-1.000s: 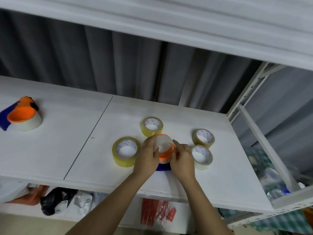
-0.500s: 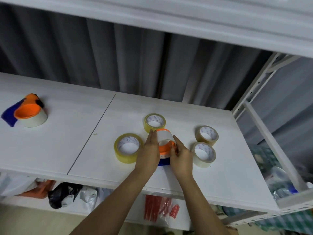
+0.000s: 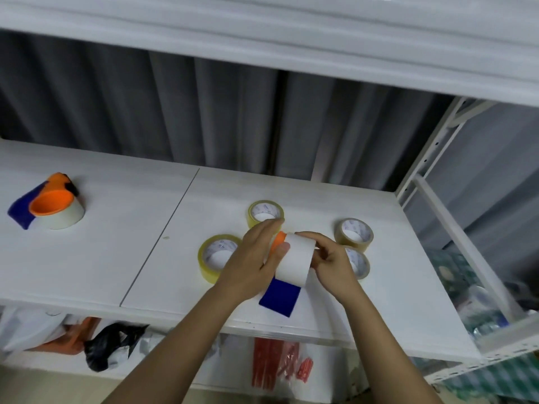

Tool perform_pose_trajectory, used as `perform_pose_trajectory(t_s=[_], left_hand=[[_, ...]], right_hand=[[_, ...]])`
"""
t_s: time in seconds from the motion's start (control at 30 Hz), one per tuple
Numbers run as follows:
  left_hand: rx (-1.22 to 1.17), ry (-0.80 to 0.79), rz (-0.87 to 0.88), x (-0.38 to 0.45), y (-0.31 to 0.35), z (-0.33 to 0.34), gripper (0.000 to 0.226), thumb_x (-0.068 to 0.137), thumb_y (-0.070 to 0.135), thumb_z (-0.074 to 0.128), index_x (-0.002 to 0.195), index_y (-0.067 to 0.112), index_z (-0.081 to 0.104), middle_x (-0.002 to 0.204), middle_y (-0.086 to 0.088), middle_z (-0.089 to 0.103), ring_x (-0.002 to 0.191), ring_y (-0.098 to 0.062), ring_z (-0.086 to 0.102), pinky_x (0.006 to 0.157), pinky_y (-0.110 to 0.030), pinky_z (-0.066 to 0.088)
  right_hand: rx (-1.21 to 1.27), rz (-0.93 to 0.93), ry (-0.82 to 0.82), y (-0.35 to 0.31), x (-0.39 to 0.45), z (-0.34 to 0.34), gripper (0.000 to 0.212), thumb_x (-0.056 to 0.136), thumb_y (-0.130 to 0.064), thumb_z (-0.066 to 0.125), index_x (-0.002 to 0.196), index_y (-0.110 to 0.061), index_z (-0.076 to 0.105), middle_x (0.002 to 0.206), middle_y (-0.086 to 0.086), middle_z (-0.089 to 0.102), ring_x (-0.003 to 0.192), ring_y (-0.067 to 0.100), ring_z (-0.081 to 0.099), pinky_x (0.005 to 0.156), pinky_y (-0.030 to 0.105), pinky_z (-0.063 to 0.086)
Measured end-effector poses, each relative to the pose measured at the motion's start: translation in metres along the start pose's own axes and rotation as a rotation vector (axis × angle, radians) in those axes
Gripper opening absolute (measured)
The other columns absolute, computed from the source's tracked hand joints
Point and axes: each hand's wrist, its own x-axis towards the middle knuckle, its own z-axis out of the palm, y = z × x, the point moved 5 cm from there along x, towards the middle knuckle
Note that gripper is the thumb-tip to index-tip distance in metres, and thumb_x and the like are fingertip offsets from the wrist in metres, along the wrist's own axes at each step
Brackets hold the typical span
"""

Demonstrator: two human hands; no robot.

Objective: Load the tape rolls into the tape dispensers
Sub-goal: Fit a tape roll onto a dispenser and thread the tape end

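My left hand (image 3: 256,258) and right hand (image 3: 329,262) both grip the white tape roll (image 3: 294,259), apparently seated on the orange-and-blue dispenser (image 3: 278,295), above the shelf (image 3: 116,252).

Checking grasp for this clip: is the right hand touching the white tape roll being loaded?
Touching. The head view shows the right hand with its fingers curled over the end of the white tape roll, no gap visible; the left hand holds the other side.

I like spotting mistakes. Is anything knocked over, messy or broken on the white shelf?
Nothing stands out. Four loose tape rolls, like the yellow one, lie flat. The loaded dispenser sits far left. Both hands hold a white roll on an orange-and-blue dispenser.
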Motion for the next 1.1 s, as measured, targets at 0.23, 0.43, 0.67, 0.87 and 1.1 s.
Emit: perform_pose_trajectory(t_s=[0.23,0.43,0.67,0.87,1.1], left_hand=[[-0.262,0.194,-0.029,-0.001,0.011,0.001,0.034,0.084,0.064,0.021,0.108,0.049,0.039,0.108,0.015,0.052,0.092,0.001,0.055,0.063,-0.012,0.048],[-0.063,0.258,0.125,0.004,0.016,-0.008,0.043,0.094,0.044,0.026,0.116,0.015,0.048,0.116,0.005,0.048,0.098,-0.007,0.051,0.079,-0.016,0.046],[0.014,0.276,0.146,0.007,0.018,-0.013,0.039,0.093,0.040,0.028,0.106,0.011,0.051,0.104,-0.003,0.056,0.085,-0.015,0.056,0.067,-0.033,0.053],[-0.082,0.282,0.093,0.000,0.011,-0.012,0.034,0.092,0.043,0.027,0.102,0.019,0.049,0.099,0.002,0.056,0.083,-0.010,0.056,0.064,-0.036,0.052],[-0.050,0.299,0.156,0.000,0.017,-0.019,0.030,0.094,0.039,0.028,0.103,0.018,0.048,0.100,0.000,0.055,0.082,-0.007,0.053,0.066,-0.030,0.050]], right_hand=[[0.405,0.149,0.008,-0.019,-0.007,0.012,0.039,0.090,0.003,0.048,0.110,-0.025,0.065,0.099,-0.003,0.071,0.089,0.008,0.066,0.070,0.024,0.053],[0.440,0.310,-0.117,-0.014,-0.019,0.027,0.046,0.080,-0.062,0.055,0.120,-0.039,0.053,0.112,-0.003,0.065,0.095,0.013,0.069,0.071,0.036,0.059],[0.442,0.230,0.000,-0.006,-0.023,0.031,0.038,0.082,-0.048,0.062,0.118,-0.042,0.051,0.111,-0.001,0.061,0.095,0.012,0.067,0.068,0.033,0.058],[0.378,0.124,0.021,-0.004,-0.031,0.033,0.039,0.081,-0.041,0.062,0.118,-0.042,0.050,0.114,-0.003,0.056,0.093,0.004,0.065,0.067,0.025,0.054],[0.422,0.273,-0.073,-0.014,-0.032,0.032,0.044,0.075,-0.061,0.061,0.115,-0.048,0.050,0.119,-0.001,0.056,0.094,0.009,0.067,0.069,0.034,0.059]])
